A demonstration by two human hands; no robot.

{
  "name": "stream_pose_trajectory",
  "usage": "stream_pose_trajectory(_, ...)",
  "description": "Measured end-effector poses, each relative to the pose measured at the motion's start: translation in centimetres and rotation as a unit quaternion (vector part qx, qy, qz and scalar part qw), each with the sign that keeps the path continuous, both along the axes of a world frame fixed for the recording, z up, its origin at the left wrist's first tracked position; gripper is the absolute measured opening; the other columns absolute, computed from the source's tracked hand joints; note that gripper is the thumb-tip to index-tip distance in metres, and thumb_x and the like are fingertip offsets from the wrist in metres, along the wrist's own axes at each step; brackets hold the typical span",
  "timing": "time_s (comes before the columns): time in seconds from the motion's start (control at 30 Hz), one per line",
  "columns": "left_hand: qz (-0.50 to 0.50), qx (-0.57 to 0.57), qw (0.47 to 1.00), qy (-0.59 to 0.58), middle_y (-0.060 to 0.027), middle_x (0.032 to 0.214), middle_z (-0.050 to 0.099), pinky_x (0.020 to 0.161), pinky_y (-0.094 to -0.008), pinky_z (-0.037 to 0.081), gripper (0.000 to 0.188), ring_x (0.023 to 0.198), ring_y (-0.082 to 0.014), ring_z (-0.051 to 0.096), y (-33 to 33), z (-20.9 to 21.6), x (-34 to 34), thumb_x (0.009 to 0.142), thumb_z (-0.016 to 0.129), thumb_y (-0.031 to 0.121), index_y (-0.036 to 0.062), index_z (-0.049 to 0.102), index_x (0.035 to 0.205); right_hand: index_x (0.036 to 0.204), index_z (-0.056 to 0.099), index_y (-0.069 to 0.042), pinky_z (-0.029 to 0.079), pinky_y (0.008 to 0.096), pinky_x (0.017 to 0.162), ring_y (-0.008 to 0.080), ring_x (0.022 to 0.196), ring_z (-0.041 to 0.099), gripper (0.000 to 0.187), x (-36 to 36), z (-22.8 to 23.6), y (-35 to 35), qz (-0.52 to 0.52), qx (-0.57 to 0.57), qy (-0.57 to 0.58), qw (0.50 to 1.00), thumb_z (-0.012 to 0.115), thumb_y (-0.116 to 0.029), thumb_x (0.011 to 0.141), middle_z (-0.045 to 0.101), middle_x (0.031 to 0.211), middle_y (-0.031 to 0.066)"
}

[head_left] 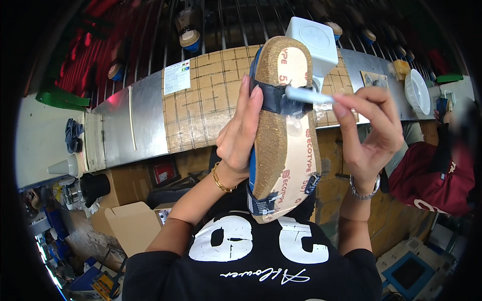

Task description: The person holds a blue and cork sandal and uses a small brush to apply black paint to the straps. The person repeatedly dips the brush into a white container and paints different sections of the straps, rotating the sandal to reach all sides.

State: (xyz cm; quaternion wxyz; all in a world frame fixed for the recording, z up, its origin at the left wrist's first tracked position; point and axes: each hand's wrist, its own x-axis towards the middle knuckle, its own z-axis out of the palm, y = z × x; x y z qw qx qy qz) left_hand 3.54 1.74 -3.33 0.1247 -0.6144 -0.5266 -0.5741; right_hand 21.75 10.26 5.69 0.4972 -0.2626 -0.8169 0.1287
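My left hand is closed round the side of an unfinished sandal, held sole up. Its underside has a brown cork border, a pale printed insole board, and a blue edge on the left. A black strap is folded over the underside near the toe end, and dark strap ends show near the other end. Between thumb and fingers, my right hand pinches a slim pale brush, smeared by motion. The brush's far end is over the strap, where a wet-looking patch shows; its tip is unclear.
Cardboard covers part of the metal bench. A white box-shaped container stands behind the sandal. Beyond run metal rails with several more sandals. A white bowl and another person in a maroon top are at right.
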Motion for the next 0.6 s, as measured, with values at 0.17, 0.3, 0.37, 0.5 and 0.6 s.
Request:
stream_pose_trajectory(0.17,-0.086,-0.106,0.990,0.047,-0.0238,0.164,0.018,0.118,-0.0411,0.037,0.082,0.145,-0.0358,0.036,-1.9,0.3,-0.9,0.091,0.067,-0.001,0.0031,0.019,0.157,0.093,0.081,-0.010,0.041,0.0238,0.060,0.0122,0.071,0.055,0.028,-0.5,1.5,0.9,-0.004,0.066,0.008,0.998,0.084,0.002,0.068,0.060,0.080,0.0026)
stream_pose_trajectory(0.3,-0.029,0.017,0.998,0.049,-0.0346,0.138,0.046,0.089,-0.0341,0.052,0.054,0.111,-0.0346,0.062,-0.1,1.1,-0.2,0.087,0.070,0.000,-0.0058,0.047,0.135,0.097,0.078,-0.002,0.044,0.0255,0.073,0.0156,0.083,0.057,0.027,-0.3,2.0,0.8,0.029,0.066,0.010,0.997,0.079,0.009,0.072,0.062,0.091,0.0072)
stream_pose_trajectory(0.37,0.005,0.064,0.996,0.058,-0.0390,0.126,0.059,0.074,-0.0298,0.060,0.040,0.093,-0.0324,0.075,0.2,1.5,0.0,0.086,0.071,0.001,-0.0109,0.062,0.124,0.097,0.079,-0.002,0.045,0.0261,0.074,0.0165,0.085,0.057,0.029,0.2,2.1,1.1,0.052,0.066,0.006,0.996,0.079,0.010,0.070,0.063,0.093,0.0084)
stream_pose_trajectory(0.5,0.009,0.053,0.997,0.058,-0.0390,0.126,0.059,0.074,-0.0297,0.060,0.039,0.092,-0.0321,0.075,-0.2,1.7,0.0,0.087,0.069,0.001,-0.0105,0.062,0.124,0.097,0.078,-0.001,0.045,0.0256,0.073,0.0171,0.086,0.057,0.030,0.9,2.0,1.5,0.094,0.043,-0.006,0.995,0.079,0.010,0.069,0.062,0.096,0.0099)
stream_pose_trajectory(0.6,-0.004,0.054,0.997,0.048,-0.0400,0.126,0.058,0.077,-0.0313,0.060,0.040,0.096,-0.0341,0.074,-0.4,1.7,0.1,0.086,0.069,0.000,-0.0110,0.062,0.124,0.097,0.078,0.000,0.044,0.0249,0.071,0.0166,0.085,0.055,0.030,1.2,2.1,1.7,0.109,0.040,-0.014,0.993,0.079,0.010,0.069,0.061,0.096,0.0101)
